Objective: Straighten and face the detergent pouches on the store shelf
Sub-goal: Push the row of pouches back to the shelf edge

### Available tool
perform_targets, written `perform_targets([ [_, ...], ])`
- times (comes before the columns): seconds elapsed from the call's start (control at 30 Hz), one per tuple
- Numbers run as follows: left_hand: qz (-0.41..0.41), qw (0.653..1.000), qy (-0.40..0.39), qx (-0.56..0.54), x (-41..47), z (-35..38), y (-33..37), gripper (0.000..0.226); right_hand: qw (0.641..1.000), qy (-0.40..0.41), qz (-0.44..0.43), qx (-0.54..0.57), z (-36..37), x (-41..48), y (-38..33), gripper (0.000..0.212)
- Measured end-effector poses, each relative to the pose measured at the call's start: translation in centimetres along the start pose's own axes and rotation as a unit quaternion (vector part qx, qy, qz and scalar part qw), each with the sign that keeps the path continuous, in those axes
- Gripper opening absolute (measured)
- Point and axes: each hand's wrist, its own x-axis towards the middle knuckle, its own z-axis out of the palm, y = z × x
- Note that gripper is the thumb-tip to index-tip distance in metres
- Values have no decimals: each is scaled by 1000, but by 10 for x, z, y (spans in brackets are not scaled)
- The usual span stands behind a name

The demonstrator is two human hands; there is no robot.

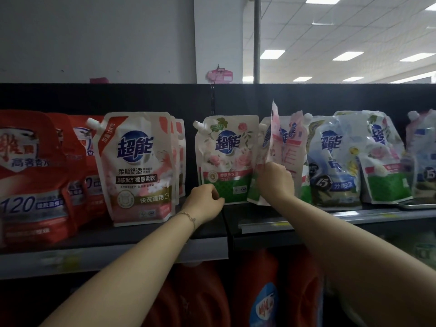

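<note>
Two bare forearms (146, 253) are reaching up toward the shelf (207, 228). Left grip (204, 201) is resting with curled fingers at the lower left corner of the rose pouch (227, 159), which is standing upright and facing forward; whether it is pinching this corner, one cannot tell. Right grip (276, 179) is clamping on the pink pouch (274, 135), which is turned edge-on and tilted, just beside the rose pouch. Blue pouches (335, 161) are leaning further right.

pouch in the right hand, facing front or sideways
Turned sideways: the pouch shows its narrow edge where the right hand grips it, unlike the front-facing rose pouch.
</note>
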Motion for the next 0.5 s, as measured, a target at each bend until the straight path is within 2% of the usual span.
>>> perform_targets([
  [0.2, -23, 997, 0, -80, -3, 5, 11, 22, 989, 68, -127, 29, -6, -9, -21, 17],
  [0.3, -97, 977, -3, -188, 5, 3, 18, 24, 978, 70, -188, 58, -11, -20, -33, 19],
  [0.37, -166, 946, -24, -279, 7, -2, 22, 27, 971, 68, -215, 85, -13, -26, -38, 18],
  [0.4, -195, 909, -47, -365, 4, -6, 24, 27, 967, 67, -224, 102, -13, -27, -40, 19],
  [0.47, -198, 847, -101, -484, 0, -9, 21, 24, 958, 64, -242, 136, -14, -28, -42, 23],
  [0.5, -185, 837, -121, -500, 1, -8, 16, 24, 955, 58, -251, 146, -15, -29, -43, 25],
])
